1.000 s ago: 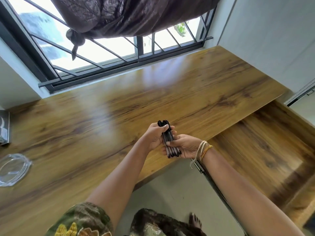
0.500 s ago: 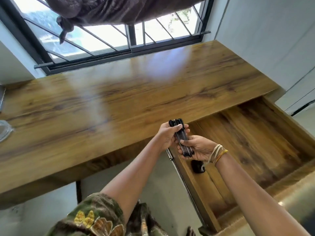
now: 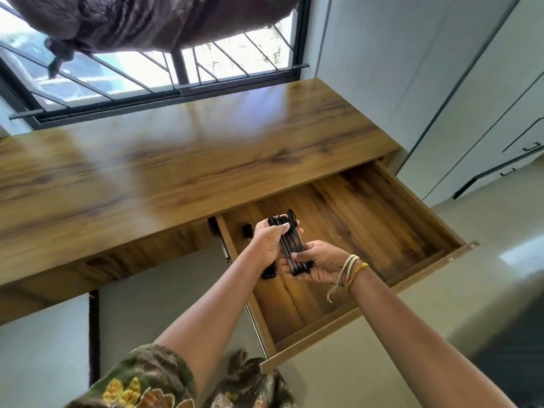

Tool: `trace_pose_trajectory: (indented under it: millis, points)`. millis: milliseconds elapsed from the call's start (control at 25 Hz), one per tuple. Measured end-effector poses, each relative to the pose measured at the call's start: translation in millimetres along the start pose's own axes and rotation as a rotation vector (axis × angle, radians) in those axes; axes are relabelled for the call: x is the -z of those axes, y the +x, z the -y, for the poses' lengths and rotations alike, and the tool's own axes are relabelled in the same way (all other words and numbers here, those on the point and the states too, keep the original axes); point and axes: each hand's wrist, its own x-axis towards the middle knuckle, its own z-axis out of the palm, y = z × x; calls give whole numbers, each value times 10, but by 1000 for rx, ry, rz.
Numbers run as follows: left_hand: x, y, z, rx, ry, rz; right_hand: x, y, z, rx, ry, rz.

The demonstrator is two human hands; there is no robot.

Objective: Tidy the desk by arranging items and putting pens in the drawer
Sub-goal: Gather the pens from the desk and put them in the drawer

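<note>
Both hands over open drawer [image 3: 435, 228] under desk [image 3: 176, 148]. Left hand [image 3: 269, 241] grips top of pens [image 3: 291, 244], fingers curled round bundle. Right hand [image 3: 319, 262] holds lower end of bundle from below. Small dark things lie in drawer near left hand.

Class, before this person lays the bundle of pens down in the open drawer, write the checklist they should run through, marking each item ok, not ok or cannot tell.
1. Drawer pulled open enough to take the pens: ok.
2. Bundle of pens held over the drawer, not over the desk top: ok.
3. Left hand has a grip on the upper part of the bundle: ok.
4. Right hand supports the lower end: ok.
5. Bare wood free for the pens to the right of the hands: ok.
6. Small dark items at the drawer's left side, clear of the landing spot: cannot tell, partly hidden by the hands.
</note>
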Motion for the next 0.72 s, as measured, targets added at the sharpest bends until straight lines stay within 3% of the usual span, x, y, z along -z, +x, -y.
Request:
trace_pose_trajectory:
  millis: [160,360,720]
  points:
    - [-220,39,3,-13,9,-49,144,-120,141,8,-36,-24]
    - [-554,287,-43,9,73,17,424,-85,287,58,-13,-122]
    - [-1071,786,129,125,273,95,1089,70,597,36,134,-94]
